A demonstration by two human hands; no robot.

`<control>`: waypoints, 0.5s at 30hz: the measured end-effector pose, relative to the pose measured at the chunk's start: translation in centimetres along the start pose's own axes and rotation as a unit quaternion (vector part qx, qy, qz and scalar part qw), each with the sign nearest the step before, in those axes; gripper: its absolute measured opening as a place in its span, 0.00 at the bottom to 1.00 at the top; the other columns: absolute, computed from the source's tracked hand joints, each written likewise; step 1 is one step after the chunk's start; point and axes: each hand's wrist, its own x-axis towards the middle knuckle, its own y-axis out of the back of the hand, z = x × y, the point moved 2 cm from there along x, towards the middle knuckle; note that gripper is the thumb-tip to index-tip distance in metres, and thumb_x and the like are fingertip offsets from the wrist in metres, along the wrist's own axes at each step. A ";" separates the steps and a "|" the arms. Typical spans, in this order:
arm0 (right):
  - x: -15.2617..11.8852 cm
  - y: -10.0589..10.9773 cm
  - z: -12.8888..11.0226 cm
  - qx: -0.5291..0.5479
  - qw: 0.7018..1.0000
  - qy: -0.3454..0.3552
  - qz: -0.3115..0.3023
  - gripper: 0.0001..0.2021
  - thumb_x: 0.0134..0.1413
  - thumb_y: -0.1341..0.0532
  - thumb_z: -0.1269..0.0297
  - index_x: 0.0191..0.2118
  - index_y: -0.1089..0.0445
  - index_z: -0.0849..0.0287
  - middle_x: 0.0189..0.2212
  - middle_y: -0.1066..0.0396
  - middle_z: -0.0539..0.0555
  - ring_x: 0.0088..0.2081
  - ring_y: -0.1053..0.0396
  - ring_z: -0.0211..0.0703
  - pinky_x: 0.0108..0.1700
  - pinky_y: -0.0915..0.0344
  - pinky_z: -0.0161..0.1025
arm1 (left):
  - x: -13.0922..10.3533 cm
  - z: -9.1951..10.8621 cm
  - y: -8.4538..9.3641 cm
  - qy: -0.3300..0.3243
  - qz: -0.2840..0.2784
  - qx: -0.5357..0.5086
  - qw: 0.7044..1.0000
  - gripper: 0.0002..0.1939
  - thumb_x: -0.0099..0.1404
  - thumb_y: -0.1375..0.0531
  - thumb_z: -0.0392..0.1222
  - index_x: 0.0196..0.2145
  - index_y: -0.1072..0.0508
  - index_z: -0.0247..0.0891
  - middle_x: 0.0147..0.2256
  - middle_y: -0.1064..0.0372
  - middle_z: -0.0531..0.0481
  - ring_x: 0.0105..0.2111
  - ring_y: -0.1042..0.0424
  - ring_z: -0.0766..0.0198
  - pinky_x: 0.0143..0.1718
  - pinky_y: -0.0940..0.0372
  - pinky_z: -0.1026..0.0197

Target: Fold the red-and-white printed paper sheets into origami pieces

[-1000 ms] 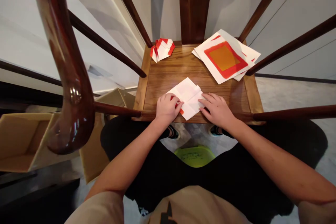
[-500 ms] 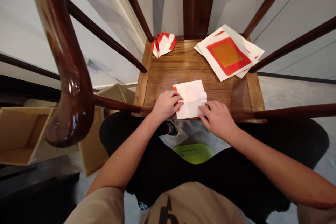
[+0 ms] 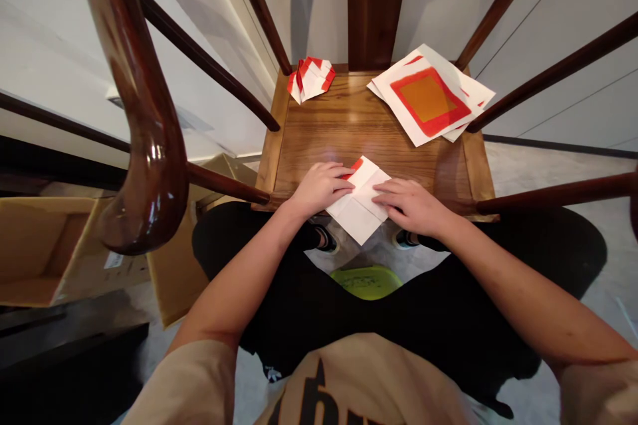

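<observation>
A creased white paper [image 3: 363, 209] with a red patch at its upper left edge lies turned like a diamond at the chair seat's front edge, its lowest corner past the edge. On its left corner rest the fingers of my left hand [image 3: 326, 187], spread a little. My right hand [image 3: 411, 204] touches the right corner with its fingers extended. Both palms face down, and neither hand grips the sheet.
A folded red and white paper [image 3: 312, 80] sits at the seat's back left. Stacked sheets with red and orange squares [image 3: 428, 103] lie back right. Wooden rods and a curved armrest [image 3: 149, 186] surround the seat [image 3: 333, 136]. Cardboard boxes [image 3: 74, 252] and a green object [image 3: 371, 282] are below.
The white paper has turned from roughly square-on to a diamond position, with one corner now over the front edge. My right hand has shifted slightly up and left.
</observation>
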 end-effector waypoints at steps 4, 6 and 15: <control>0.0 -1.0 -0.7 -0.056 0.998 -0.025 -0.003 0.15 0.63 0.45 0.64 0.52 0.27 0.52 0.58 0.32 0.57 0.55 0.35 0.54 0.52 0.39 0.51 | -0.6 1.1 0.6 0.008 0.045 0.011 0.999 0.15 0.72 0.46 0.49 0.48 0.22 0.47 0.56 0.30 0.48 0.55 0.34 0.55 0.55 0.44 0.49; 0.0 -1.4 -1.6 -0.092 0.994 -0.053 0.007 0.16 0.65 0.46 0.61 0.53 0.28 0.53 0.57 0.32 0.58 0.52 0.35 0.55 0.49 0.39 0.50 | -1.2 1.8 0.8 0.008 0.048 0.010 0.999 0.16 0.72 0.47 0.49 0.49 0.23 0.45 0.53 0.28 0.46 0.52 0.32 0.55 0.53 0.42 0.51; -0.3 -2.6 -2.3 -0.128 0.990 -0.059 0.021 0.28 0.59 0.40 0.50 0.61 0.36 0.59 0.61 0.39 0.65 0.58 0.42 0.63 0.54 0.43 0.55 | -2.5 5.3 -1.2 0.027 -0.047 0.075 0.996 0.26 0.61 0.35 0.54 0.52 0.31 0.37 0.55 0.35 0.39 0.53 0.36 0.47 0.52 0.41 0.50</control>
